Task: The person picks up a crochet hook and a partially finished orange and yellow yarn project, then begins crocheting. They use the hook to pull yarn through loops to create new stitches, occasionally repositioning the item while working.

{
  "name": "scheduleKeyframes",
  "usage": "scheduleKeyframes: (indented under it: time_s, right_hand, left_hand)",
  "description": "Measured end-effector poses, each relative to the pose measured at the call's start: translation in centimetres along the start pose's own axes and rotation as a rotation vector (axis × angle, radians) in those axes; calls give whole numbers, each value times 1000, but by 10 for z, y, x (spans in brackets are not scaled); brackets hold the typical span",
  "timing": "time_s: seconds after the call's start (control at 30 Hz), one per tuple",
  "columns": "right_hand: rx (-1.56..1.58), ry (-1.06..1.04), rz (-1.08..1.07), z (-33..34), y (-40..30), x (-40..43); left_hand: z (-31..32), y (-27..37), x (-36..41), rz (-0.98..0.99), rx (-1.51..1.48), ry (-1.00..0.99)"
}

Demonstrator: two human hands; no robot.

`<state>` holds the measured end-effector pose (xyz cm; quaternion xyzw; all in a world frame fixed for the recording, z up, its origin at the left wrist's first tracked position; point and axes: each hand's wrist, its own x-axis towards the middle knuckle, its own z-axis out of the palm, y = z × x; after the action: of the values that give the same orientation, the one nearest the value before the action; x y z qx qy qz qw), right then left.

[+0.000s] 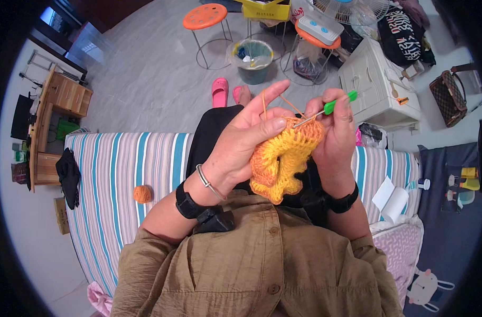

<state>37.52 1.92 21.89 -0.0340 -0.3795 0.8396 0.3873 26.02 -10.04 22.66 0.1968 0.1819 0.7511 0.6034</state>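
Note:
A yellow and orange crocheted piece with a ruffled edge hangs between both hands, above my lap. My left hand pinches its upper left edge between thumb and fingers; orange yarn loops around the raised index finger. In my right hand is a crochet hook with a green handle, its metal shaft pointing left with the tip at the upper edge of the piece. The lower fingers of my right hand are at the piece's right side. A ball of orange yarn lies on the striped bed sheet, left of my forearm.
A striped sheet covers the bed under me. At right lie a paper roll, a small white bottle and a pillow. Ahead stand a lined bin, orange stools and a white cabinet. Pink slippers are on the floor.

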Motion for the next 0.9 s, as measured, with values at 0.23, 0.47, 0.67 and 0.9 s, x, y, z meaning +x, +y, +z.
scheduleKeyframes:
  time_s: [0.23,0.47,0.67,0.9]
  right_hand:
    - [-226,-83,-154,-1,-9,2]
    - [-1013,-394,-660,6,-25,-4]
    - [-1072,-417,-812,4,-16,-8]
    - [-1130,-299,-907,8,-12,-10]
  left_hand:
    - [4,1,0,21,83,32]
    - [2,-3,-1,145,276,140]
    - [6,-9,1,64,111,216]
    - [18,-8,1,110,149,201]
